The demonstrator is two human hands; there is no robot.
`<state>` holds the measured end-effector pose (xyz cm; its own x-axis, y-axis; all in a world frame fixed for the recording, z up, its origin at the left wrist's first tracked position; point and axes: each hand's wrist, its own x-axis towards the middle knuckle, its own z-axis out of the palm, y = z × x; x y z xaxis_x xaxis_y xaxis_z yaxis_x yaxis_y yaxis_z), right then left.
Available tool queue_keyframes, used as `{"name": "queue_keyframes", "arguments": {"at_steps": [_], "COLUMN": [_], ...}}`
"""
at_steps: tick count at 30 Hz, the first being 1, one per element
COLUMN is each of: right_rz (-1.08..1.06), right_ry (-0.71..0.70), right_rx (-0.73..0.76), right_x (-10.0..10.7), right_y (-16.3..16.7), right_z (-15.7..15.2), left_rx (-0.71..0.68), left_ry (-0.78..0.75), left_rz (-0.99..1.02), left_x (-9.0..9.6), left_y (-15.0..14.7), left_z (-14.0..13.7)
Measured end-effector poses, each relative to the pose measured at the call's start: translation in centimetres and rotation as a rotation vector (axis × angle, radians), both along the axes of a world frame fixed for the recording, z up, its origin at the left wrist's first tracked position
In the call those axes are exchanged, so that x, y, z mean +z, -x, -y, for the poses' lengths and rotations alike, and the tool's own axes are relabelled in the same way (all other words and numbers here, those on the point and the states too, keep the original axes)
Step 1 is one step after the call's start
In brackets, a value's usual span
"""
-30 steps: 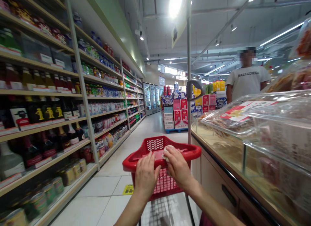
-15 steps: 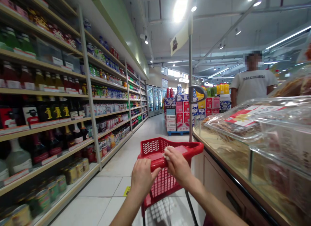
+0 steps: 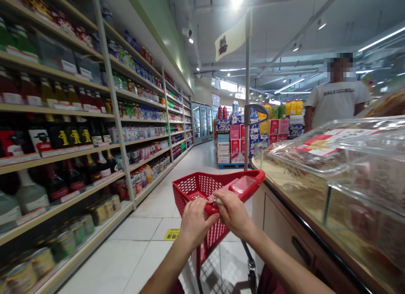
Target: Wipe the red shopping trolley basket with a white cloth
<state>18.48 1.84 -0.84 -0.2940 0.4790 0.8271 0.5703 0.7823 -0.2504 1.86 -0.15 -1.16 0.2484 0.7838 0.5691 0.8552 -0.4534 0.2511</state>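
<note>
A red plastic shopping cart (image 3: 186, 187) stands before me, turned at an angle, its lattice basket showing nothing inside that I can make out. My left hand (image 3: 196, 220) is closed around the left end of its red handle (image 3: 257, 178). Close beside it, my right hand (image 3: 233, 211) is bent over the handle, fingers pinching a crumpled white tissue (image 3: 216, 200) against it. A pale pink panel (image 3: 243, 183) is set in the handle area, right of my fingers.
Shelves of bottles and cans (image 3: 76, 138) line the left. On the right is a counter (image 3: 284, 218) with clear plastic food boxes (image 3: 332, 146), near the cart's right side. Ahead are stacked cartons (image 3: 234, 142), a pole (image 3: 247, 74) and a person in a white T-shirt (image 3: 337, 102).
The cart has swung around, its basket now more to the left and more visible. My hands have come closer together, the left shifting right. The view has tilted slightly down.
</note>
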Motion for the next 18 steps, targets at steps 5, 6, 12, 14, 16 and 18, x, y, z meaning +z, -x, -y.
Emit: {"name": "queue_keyframes", "arguments": {"at_steps": [5,6,12,14,16,18], "right_rz": [-0.059,-0.091,-0.307,-0.35,-0.343,-0.253], "right_ry": [0.072,0.089,0.235,0.261,0.249,0.171], "right_rx": [-0.06,-0.079,-0.068,-0.093,-0.159,-0.225], "right_x": [0.0,0.0,0.3,0.1,-0.4,-1.1], "right_y": [-3.4,-4.5,-9.1,-9.5,-9.1,-8.2], "right_z": [-0.8,-1.2,-2.3,-1.3,0.3,2.0], "left_rx": [0.037,0.024,-0.075,0.062,0.114,0.118], "left_ry": [0.008,0.007,0.084,0.125,0.12,0.094], "left_rz": [-0.047,-0.046,-0.021,-0.02,-0.045,-0.065], "left_x": [1.2,1.3,-2.3,-4.4,-5.7,-6.0], "left_y": [-4.2,-4.8,-3.0,-1.4,-0.6,-1.0], "left_z": [2.1,2.4,0.2,-1.4,-2.4,-2.5]}}
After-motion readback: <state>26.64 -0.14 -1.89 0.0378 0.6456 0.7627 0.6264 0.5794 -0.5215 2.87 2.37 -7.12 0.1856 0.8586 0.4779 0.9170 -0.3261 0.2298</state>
